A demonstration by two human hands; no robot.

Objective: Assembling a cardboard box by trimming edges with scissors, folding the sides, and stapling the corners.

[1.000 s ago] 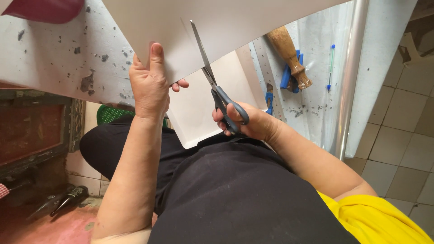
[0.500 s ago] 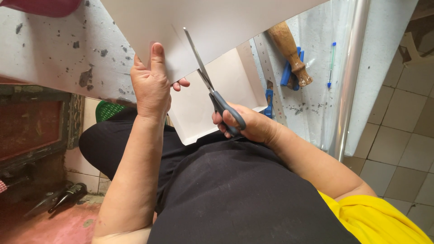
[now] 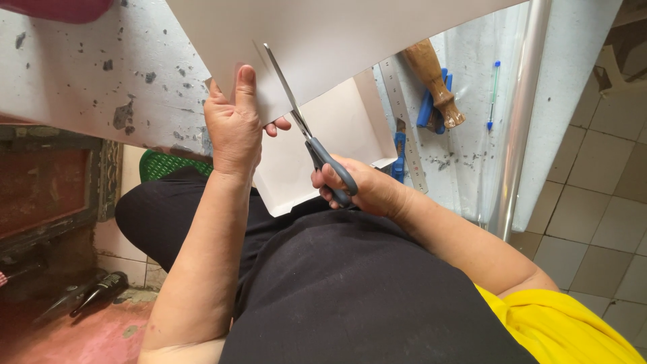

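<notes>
- While the left hand (image 3: pixel 234 128) pinches the white card sheet (image 3: pixel 323 47) by its near edge, thumb laid flat on top and the other fingers curled underneath, the sheet is held up over the lap and spreads across the far middle of the view.
- The right hand (image 3: pixel 364 189) is closed through the grey loops of a pair of scissors (image 3: pixel 313 145), fingers wrapped tight round the handles.
- The scissor blades point away and to the left, lying against the card just right of the left thumb; how far apart they stand I cannot tell.
- Below the raised sheet, another part of the white card hangs down toward the lap, between the two hands.
- On the right, a spotted white worktable (image 3: pixel 472 121) bears a steel ruler (image 3: pixel 404 121), a wooden-handled tool (image 3: pixel 435 77) lying over a blue piece, and a pen with a blue cap (image 3: pixel 494 94).
- A shiny metal tube (image 3: pixel 519 121) runs along the table's right side, with tiled floor (image 3: pixel 600 202) beyond.
- On the left lies a speckled white board (image 3: pixel 87 81), and a green basket (image 3: pixel 162 165) peeps out below it.
</notes>
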